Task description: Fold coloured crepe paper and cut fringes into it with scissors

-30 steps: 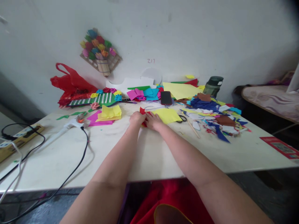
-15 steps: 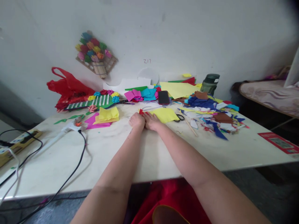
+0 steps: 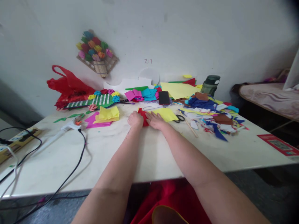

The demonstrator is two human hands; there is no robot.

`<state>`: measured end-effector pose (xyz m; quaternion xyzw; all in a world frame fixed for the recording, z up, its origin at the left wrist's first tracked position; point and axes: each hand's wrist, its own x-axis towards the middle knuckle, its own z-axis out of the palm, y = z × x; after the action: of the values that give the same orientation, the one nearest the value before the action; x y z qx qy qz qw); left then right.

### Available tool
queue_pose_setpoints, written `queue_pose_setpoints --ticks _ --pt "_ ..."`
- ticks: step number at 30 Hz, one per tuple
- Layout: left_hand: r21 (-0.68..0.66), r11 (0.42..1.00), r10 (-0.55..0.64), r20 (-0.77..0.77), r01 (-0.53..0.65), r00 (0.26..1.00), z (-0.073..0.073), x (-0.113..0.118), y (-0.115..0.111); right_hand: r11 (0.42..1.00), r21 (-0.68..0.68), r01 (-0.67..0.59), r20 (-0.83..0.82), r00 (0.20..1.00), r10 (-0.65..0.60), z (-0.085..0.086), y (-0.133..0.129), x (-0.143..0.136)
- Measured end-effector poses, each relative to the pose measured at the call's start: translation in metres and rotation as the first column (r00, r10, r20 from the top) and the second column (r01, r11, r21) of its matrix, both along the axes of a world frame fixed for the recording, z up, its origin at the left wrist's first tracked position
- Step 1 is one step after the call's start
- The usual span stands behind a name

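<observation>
Right of the yellow stack (image 3: 107, 114) on the surface (image 3: 112, 149), the left hand (image 3: 135, 119) curls, its grip too hidden to judge, at the red paper (image 3: 144, 119), whose right edge meets the right hand (image 3: 155, 120), grip flat and unclenched.

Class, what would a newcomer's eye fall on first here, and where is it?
The colourful flower bunch on the wall, upper left, likely stands out first, with a red bag below it at the back left of the table. A heap of paper scraps lies on the table's right side. In the middle, the left hand and right hand are on red paper.
</observation>
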<state>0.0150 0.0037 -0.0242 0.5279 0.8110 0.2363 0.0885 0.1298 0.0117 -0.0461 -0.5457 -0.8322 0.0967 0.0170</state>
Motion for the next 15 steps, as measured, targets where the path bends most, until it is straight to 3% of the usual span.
queue_pose_setpoints --ticks 10,15 --pt "-0.024 0.999 0.046 0.054 -0.044 0.998 -0.006 0.002 0.01 0.999 0.036 0.035 -0.008 0.999 -0.035 -0.002 -0.004 -0.012" --pt "0.0 1.0 0.022 0.002 -0.022 1.0 -0.007 0.008 0.008 0.998 0.044 0.036 -0.017 0.999 -0.036 0.0 -0.007 -0.012"
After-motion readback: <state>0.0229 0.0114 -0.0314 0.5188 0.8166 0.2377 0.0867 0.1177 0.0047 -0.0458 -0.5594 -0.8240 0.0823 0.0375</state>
